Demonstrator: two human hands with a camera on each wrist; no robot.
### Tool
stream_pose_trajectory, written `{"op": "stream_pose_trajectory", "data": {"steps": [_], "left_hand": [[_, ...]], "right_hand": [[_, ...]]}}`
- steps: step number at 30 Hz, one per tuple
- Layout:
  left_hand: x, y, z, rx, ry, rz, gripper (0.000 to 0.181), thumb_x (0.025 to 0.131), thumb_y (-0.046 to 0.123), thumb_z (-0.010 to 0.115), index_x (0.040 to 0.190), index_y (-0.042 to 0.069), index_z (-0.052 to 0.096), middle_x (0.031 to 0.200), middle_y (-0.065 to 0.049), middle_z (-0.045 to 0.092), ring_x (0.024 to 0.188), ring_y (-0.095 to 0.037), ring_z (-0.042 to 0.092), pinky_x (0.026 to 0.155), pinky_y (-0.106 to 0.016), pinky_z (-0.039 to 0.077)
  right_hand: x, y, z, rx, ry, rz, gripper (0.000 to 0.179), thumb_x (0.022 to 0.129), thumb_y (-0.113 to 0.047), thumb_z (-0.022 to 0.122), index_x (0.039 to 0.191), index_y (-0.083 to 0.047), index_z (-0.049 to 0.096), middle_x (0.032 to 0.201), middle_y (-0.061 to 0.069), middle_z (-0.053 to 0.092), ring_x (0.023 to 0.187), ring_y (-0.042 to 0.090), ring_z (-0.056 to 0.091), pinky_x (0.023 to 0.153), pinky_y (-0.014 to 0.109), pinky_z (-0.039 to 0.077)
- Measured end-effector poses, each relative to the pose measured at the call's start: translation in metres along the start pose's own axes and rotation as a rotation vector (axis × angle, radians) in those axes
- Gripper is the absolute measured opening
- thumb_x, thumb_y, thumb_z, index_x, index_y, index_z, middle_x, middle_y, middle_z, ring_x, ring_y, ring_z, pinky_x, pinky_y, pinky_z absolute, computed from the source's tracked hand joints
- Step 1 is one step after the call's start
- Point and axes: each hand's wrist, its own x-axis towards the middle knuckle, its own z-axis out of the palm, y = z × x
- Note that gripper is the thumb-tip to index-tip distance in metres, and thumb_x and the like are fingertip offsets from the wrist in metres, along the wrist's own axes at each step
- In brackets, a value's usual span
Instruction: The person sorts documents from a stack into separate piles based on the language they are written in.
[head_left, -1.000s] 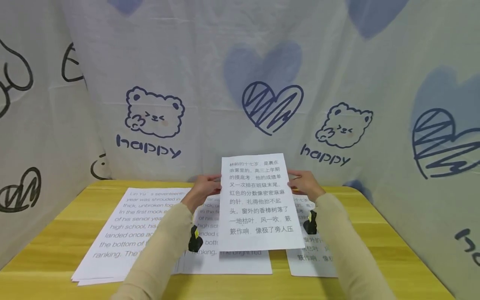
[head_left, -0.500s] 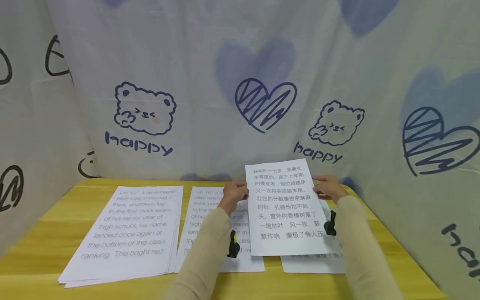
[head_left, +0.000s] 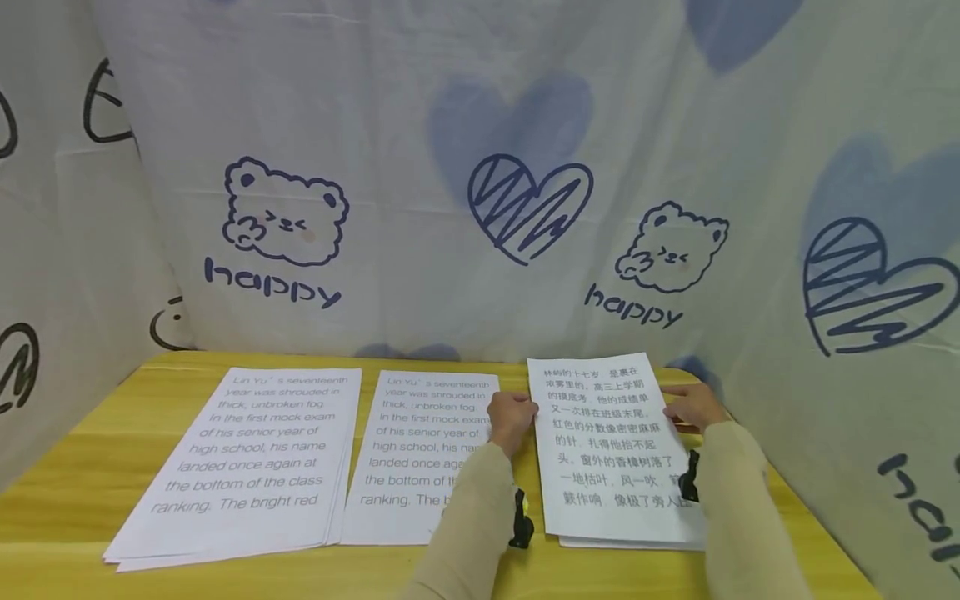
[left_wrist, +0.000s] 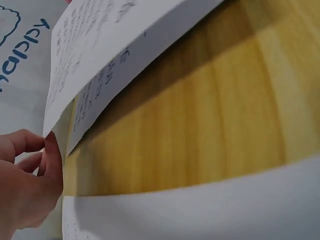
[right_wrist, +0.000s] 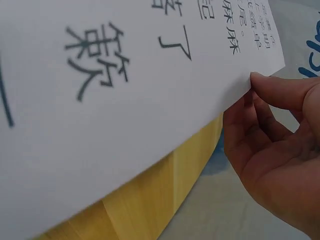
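A white sheet of paper printed with Chinese text (head_left: 600, 450) is held just above another sheet (head_left: 630, 542) on the right of the table. My left hand (head_left: 513, 421) pinches its left edge between thumb and fingers, as the left wrist view shows, with a gap between the two sheets. On the opposite edge, my right hand (head_left: 696, 406) grips the paper, thumb on top and fingers beneath. In the right wrist view that hand (right_wrist: 280, 145) is seen close to the sheet's far corner.
A stack of English-printed sheets (head_left: 247, 458) lies at the left of the yellow wood-grain table (head_left: 75, 500). Another English-printed sheet (head_left: 420, 450) lies in the middle, partly covered by my left forearm. A patterned curtain (head_left: 405, 208) hangs behind and at both sides.
Both hands have carried the Chinese-printed sheet from the middle to the right and lowered it over the sheet there. The middle English sheet is now less covered.
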Motion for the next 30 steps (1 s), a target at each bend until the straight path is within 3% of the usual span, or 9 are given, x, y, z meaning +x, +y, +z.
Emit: {"op": "stream_pose_trajectory", "data": {"steps": [7, 13, 16, 18, 22, 27, 30], "left_hand": [[-0.003, -0.002, 0.01, 0.113, 0.065, 0.032, 0.019, 0.077, -0.002, 0.065, 0.095, -0.003, 0.074, 0.097, -0.017, 0.068, 0.092, -0.03, 0.063, 0.08, -0.038, 0.052], [-0.007, -0.003, 0.016, 0.187, 0.049, 0.033, 0.026, 0.08, -0.005, 0.061, 0.104, -0.007, 0.07, 0.107, -0.022, 0.066, 0.102, -0.034, 0.062, 0.089, -0.041, 0.05], [-0.01, -0.002, 0.019, 0.231, 0.018, 0.05, 0.031, 0.079, -0.006, 0.061, 0.109, -0.009, 0.067, 0.11, -0.023, 0.065, 0.107, -0.035, 0.06, 0.095, -0.042, 0.047], [-0.012, -0.002, 0.02, 0.27, -0.001, 0.071, 0.034, 0.078, -0.004, 0.062, 0.111, -0.01, 0.066, 0.108, -0.023, 0.065, 0.106, -0.035, 0.058, 0.097, -0.042, 0.045], [-0.015, 0.0, 0.02, 0.305, -0.033, 0.08, 0.032, 0.078, -0.001, 0.065, 0.109, -0.012, 0.065, 0.099, -0.02, 0.062, 0.1, -0.034, 0.054, 0.096, -0.043, 0.044], [-0.019, -0.002, 0.019, 0.282, -0.079, 0.023, 0.026, 0.08, 0.001, 0.066, 0.102, -0.012, 0.063, 0.1, -0.019, 0.053, 0.095, -0.031, 0.05, 0.091, -0.042, 0.046], [-0.02, -0.002, 0.02, 0.283, -0.088, 0.031, 0.027, 0.08, 0.002, 0.066, 0.103, -0.012, 0.062, 0.101, -0.02, 0.051, 0.096, -0.032, 0.05, 0.092, -0.043, 0.046]], "right_hand": [[0.005, 0.002, 0.005, -0.079, 0.055, -0.102, 0.048, 0.084, 0.008, 0.052, 0.132, 0.014, 0.048, 0.104, 0.03, 0.06, 0.074, 0.024, 0.06, 0.054, 0.025, 0.049], [0.011, 0.007, 0.02, -0.128, 0.118, -0.088, 0.044, 0.085, 0.008, 0.052, 0.128, 0.014, 0.053, 0.108, 0.031, 0.06, 0.076, 0.027, 0.06, 0.052, 0.023, 0.043], [0.011, 0.01, 0.025, -0.138, 0.121, -0.053, 0.042, 0.087, 0.007, 0.052, 0.128, 0.014, 0.052, 0.111, 0.031, 0.059, 0.083, 0.032, 0.061, 0.059, 0.027, 0.047], [0.01, 0.011, 0.027, -0.151, 0.114, -0.037, 0.041, 0.088, 0.006, 0.052, 0.128, 0.015, 0.051, 0.115, 0.033, 0.057, 0.093, 0.037, 0.059, 0.072, 0.036, 0.051], [0.006, 0.015, 0.031, -0.169, 0.103, -0.022, 0.04, 0.09, -0.001, 0.052, 0.126, 0.017, 0.051, 0.118, 0.035, 0.055, 0.105, 0.045, 0.054, 0.094, 0.053, 0.043], [0.002, 0.023, 0.036, -0.197, 0.104, 0.0, 0.041, 0.088, -0.005, 0.051, 0.122, 0.018, 0.054, 0.116, 0.035, 0.057, 0.108, 0.048, 0.052, 0.095, 0.056, 0.041], [0.003, 0.027, 0.036, -0.209, 0.102, -0.001, 0.039, 0.085, -0.005, 0.054, 0.116, 0.017, 0.057, 0.108, 0.032, 0.06, 0.102, 0.045, 0.054, 0.09, 0.054, 0.044]]}}
